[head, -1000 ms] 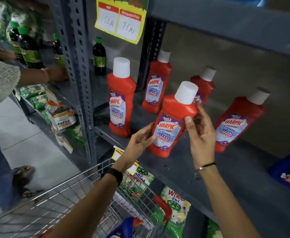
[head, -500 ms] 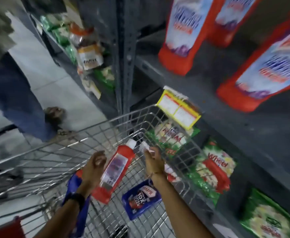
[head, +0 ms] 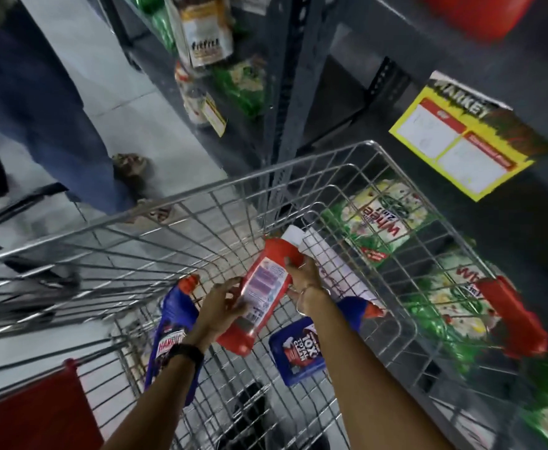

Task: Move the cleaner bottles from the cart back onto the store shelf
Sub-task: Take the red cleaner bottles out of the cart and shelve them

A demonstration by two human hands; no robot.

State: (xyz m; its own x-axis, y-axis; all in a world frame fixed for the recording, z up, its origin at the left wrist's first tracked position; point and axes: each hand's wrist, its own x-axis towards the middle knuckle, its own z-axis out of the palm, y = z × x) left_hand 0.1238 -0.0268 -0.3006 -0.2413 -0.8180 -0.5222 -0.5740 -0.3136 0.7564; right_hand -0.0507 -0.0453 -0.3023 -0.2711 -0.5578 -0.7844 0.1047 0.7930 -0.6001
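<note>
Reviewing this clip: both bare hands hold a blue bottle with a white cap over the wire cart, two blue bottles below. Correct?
Not quite: the head view shows the held bottle is red, not blue. The left hand and right hand hold the red plastic cleaner bottle with a white cap over the silver wire shopping cart, with two blue bottles lying below.

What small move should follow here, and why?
Probably lift the red bottle up out of the cart toward the shelf: both the left hand and right hand already hold it above the basket floor.
</note>
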